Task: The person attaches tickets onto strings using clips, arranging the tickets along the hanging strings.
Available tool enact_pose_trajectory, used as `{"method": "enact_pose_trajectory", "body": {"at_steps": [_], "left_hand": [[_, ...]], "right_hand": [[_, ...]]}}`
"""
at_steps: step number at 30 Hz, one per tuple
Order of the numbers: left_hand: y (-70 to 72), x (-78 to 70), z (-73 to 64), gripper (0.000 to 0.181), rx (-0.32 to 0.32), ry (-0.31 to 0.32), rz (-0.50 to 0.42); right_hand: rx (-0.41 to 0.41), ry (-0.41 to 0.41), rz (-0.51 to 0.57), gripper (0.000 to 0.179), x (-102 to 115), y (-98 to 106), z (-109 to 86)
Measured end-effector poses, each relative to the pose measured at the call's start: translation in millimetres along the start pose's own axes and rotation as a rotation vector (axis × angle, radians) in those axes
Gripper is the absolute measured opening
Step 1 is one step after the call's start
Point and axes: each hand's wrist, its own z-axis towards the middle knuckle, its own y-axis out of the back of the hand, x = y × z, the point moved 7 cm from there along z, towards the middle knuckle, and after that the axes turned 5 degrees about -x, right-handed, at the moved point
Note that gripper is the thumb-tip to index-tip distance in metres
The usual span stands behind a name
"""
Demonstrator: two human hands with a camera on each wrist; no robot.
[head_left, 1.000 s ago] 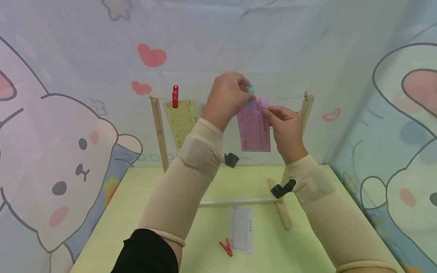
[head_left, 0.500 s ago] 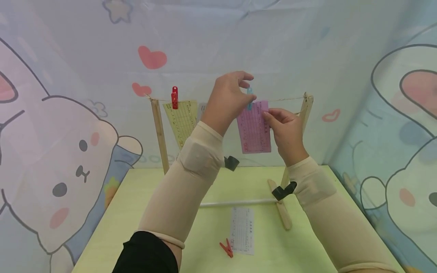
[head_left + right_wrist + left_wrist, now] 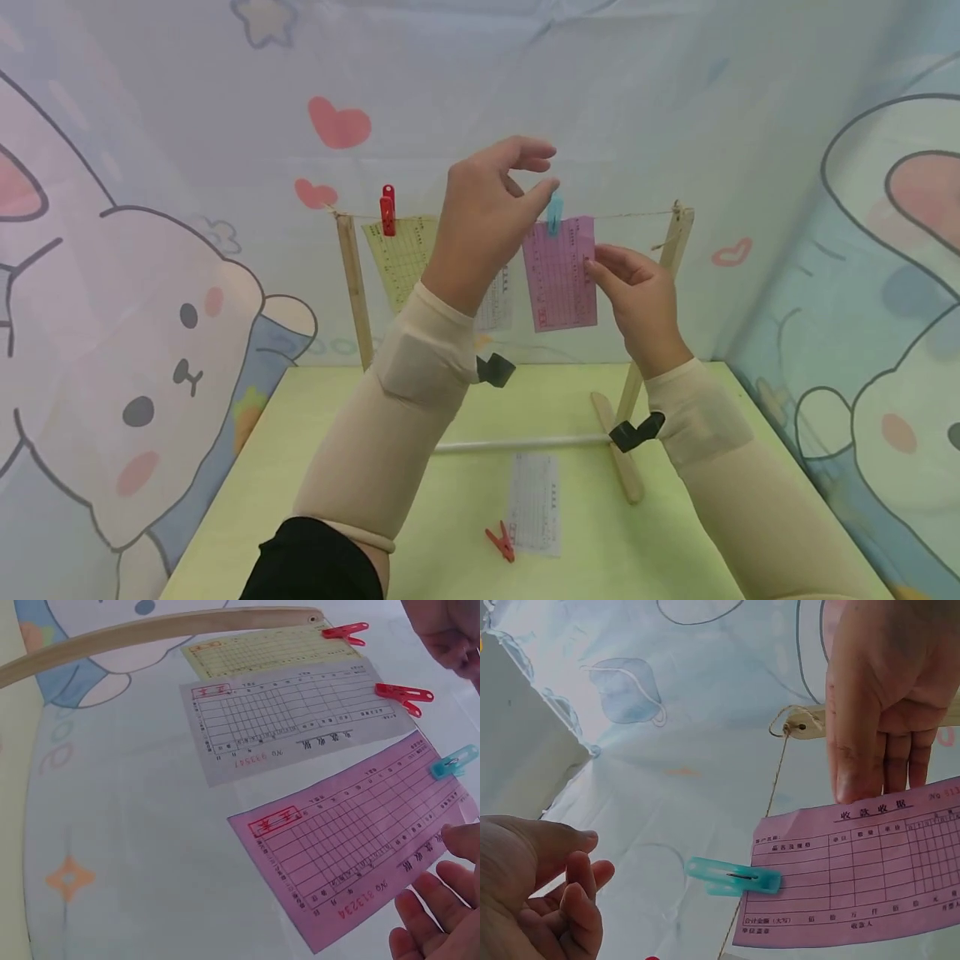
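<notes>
A pink receipt slip (image 3: pixel 561 279) hangs from the twine line, with a light blue clothespin (image 3: pixel 554 216) clipped on its top edge. My left hand (image 3: pixel 491 212) is just left of the clothespin, thumb and fingers apart; the left wrist view shows a gap between that hand and the light blue clothespin (image 3: pixel 733 876). At the slip's right edge is my right hand (image 3: pixel 641 300), its thumb at the edge and its fingers loosely extended. In the right wrist view, a white slip (image 3: pixel 281 724) and a yellow slip (image 3: pixel 262 652) hang beyond the pink one, each under a red clothespin.
Wooden posts stand at left (image 3: pixel 354 292) and right (image 3: pixel 677 237), with the twine strung between them. A white rod (image 3: pixel 525 443) runs low across the frame. On the yellow-green table lie another white slip (image 3: pixel 534 504) and a red clothespin (image 3: pixel 501 542).
My left hand has let go of the light blue clothespin and moved up and left from it. The right hand's grip on the pink slip's edge has loosened, and that hand has shifted slightly right.
</notes>
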Motion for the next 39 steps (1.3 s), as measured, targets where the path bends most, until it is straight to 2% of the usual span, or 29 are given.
{"method": "enact_pose_trajectory", "body": {"at_steps": [3, 6, 9, 12, 14, 17, 20, 22, 24, 27, 30, 32, 35, 39], "left_hand": [[12.7, -4.7, -12.7, 0.02, -0.065, -0.088, -0.015], [24.7, -3.3, -32.3, 0.013, -0.133, -0.16, -0.048], [29.7, 8.8, -55.9, 0.01, -0.155, -0.181, -0.077], [24.4, 34.8, -82.3, 0.008, -0.118, -0.126, -0.097], [14.0, 59.6, -101.7, 0.008, -0.072, -0.03, -0.101], [-13.6, 108.2, -135.9, 0.009, 0.037, 0.195, -0.048], [-53.6, 161.6, -176.8, 0.016, 0.221, 0.42, 0.087], [-82.9, 194.4, -204.7, 0.021, 0.364, 0.51, 0.182], [-108.4, 220.7, -231.3, 0.024, 0.483, 0.574, 0.243], [-133.6, 247.6, -262.8, 0.031, 0.575, 0.631, 0.292], [-144.2, 259.8, -283.5, 0.035, 0.587, 0.657, 0.319], [-149.4, 263.4, -293.5, 0.038, 0.587, 0.668, 0.326], [-157.6, 265.3, -304.0, 0.043, 0.582, 0.664, 0.325], [-166.8, 265.3, -310.7, 0.037, 0.582, 0.603, 0.424]], "right_hand": [[-0.021, 0.024, -0.055, 0.038, -1.4, 7.3, -7.6], [-0.068, 0.056, -0.134, 0.039, -2.7, 16.1, -19.7], [-0.127, 0.103, -0.179, 0.036, -5.6, 26.0, -35.9], [-0.15, 0.142, -0.223, 0.03, -19.4, 30.0, -56.9], [-0.114, 0.133, -0.269, 0.027, -39.0, 26.5, -74.3], [0.017, 0.083, -0.402, 0.023, -80.6, 11.9, -109.1], [0.19, -0.002, -0.547, 0.022, -126.5, -7.9, -154.0], [0.299, -0.041, -0.625, 0.021, -153.9, -20.6, -184.0], [0.383, -0.049, -0.668, 0.023, -173.1, -32.6, -209.8], [0.476, -0.051, -0.709, 0.031, -189.1, -47.7, -236.5], [0.525, -0.072, -0.742, 0.037, -193.9, -58.2, -251.5], [0.554, -0.076, -0.753, 0.034, -193.8, -63.1, -258.5], [0.581, -0.039, -0.74, 0.022, -191.7, -68.9, -267.4], [0.584, 0.039, -0.74, 0.01, -190.5, -71.7, -275.3]]}}
